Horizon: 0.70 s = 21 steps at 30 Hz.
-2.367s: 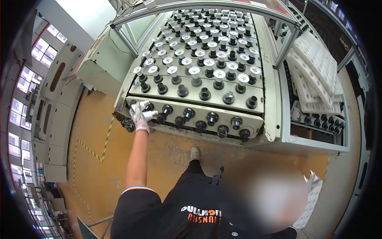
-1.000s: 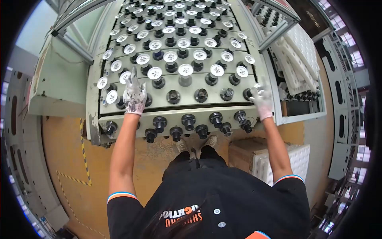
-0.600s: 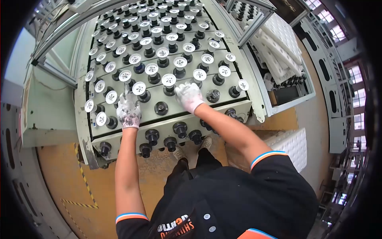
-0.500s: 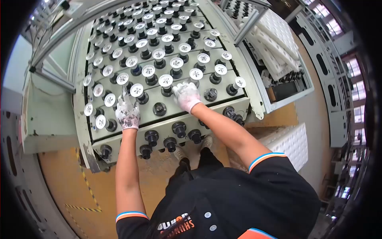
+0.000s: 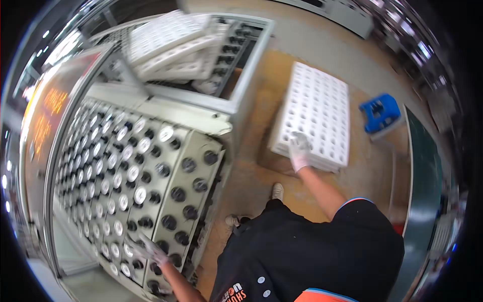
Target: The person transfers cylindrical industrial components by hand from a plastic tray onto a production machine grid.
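Rows of white discs (image 5: 140,195) stand on black holders on the pale green machine bed (image 5: 173,166), at the left of the head view. Over the bed's near rows is my left hand (image 5: 149,250), gloved, with its fingers spread and nothing seen in them. My right hand (image 5: 300,149), also gloved, lies at the lower left part of a white foam tray (image 5: 322,108) with rows of holes, on top of a stack. Its fingers look stretched out and slightly blurred; whether they touch the tray's surface or hover just above it is hard to tell.
More white trays (image 5: 168,38) lie tilted in a metal-framed bin (image 5: 251,65) at the upper left. A blue plastic stool (image 5: 381,113) stands right of the tray stack. A dark green surface (image 5: 422,166) is at the far right. The metal frame (image 5: 65,126) rises over the bed.
The view has swung right. My right hand has left the discs and is now at the foam tray stack. My left hand remains over the bed, near its front rows.
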Available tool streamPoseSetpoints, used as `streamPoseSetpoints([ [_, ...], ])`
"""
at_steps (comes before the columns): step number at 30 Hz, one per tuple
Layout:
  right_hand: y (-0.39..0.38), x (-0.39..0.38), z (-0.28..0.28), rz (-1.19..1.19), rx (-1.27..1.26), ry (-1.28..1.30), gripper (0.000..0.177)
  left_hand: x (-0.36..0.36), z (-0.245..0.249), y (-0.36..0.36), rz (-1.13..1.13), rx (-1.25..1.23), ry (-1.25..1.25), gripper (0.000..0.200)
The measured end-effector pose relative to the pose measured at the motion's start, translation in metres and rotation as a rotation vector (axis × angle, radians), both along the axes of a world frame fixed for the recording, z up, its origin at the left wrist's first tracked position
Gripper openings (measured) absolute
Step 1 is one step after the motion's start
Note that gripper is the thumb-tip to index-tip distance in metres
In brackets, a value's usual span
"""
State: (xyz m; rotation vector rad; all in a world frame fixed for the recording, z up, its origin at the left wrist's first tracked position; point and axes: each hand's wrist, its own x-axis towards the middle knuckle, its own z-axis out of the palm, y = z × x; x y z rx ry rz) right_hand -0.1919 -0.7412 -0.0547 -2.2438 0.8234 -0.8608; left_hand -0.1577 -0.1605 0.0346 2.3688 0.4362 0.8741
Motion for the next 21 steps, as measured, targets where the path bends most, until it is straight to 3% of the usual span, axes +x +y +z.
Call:
streamPoseSetpoints([
  [1, -0.058, -0.037, -0.029, -0.192, 0.071, -0.021, 0.032, -0.004, -0.006, -0.047, -0.175, -0.354, -0.030, 0.046],
  [2, -0.081, -0.074, 0.005, -0.370, -0.093, 0.205, 0.039, -0.009, -0.020, -0.092, -0.335, -0.709, -0.047, 0.040],
  [4, -0.120, -0.112, 0.033, -0.672, -0.032, 0.381, 0.048, -0.012, -0.065, -0.166, -0.657, -0.580, 0.380, 0.031],
  [5, -0.139, -0.126, 0.037, -0.809, 0.004, 0.469, 0.053, -0.017, -0.077, -0.224, -0.796, -0.954, 0.452, 0.027],
  [6, -0.161, -0.143, 0.026, -0.806, 0.133, 0.488, 0.059, -0.027, -0.021, -0.291, -0.787, -0.961, 0.742, 0.027],
  [8, -0.204, -0.171, -0.021, -0.764, 0.394, 0.503, 0.071, -0.031, -0.074, -0.363, -0.844, -1.320, 0.996, 0.032],
  [9, -0.221, -0.186, -0.051, -0.538, 0.834, 0.065, 0.070, -0.034, -0.096, -0.396, -0.834, -1.501, 1.114, 0.032],
  [10, -0.229, -0.198, -0.065, -0.374, 0.891, -0.015, 0.066, -0.037, -0.105, -0.427, -0.824, -1.682, 1.217, 0.032],
  [11, -0.234, -0.203, -0.079, -0.204, 0.943, -0.092, 0.062, -0.039, -0.090, -0.464, -0.816, -1.555, 1.252, 0.028],
  [13, -0.235, -0.207, -0.089, -0.183, 1.008, -0.184, 0.049, -0.045, -0.085, -0.522, -0.819, -1.348, 1.378, 0.028],
  [14, -0.241, -0.199, -0.083, -0.194, 0.977, -0.105, 0.047, -0.046, -0.088, -0.539, -0.841, -1.261, 1.475, 0.031],
  [16, -0.237, -0.203, -0.063, -0.255, 0.906, 0.061, 0.043, -0.053, -0.089, -0.561, -0.870, -1.263, 1.536, 0.034],
  [17, -0.220, -0.194, -0.024, -0.256, 0.799, -0.006, 0.045, -0.058, -0.086, -0.568, -0.889, -1.256, 1.573, 0.035],
  [21, -0.214, -0.176, 0.013, -0.200, 0.683, -0.155, 0.049, -0.059, -0.074, -0.583, -0.956, -1.617, 1.280, 0.043],
])
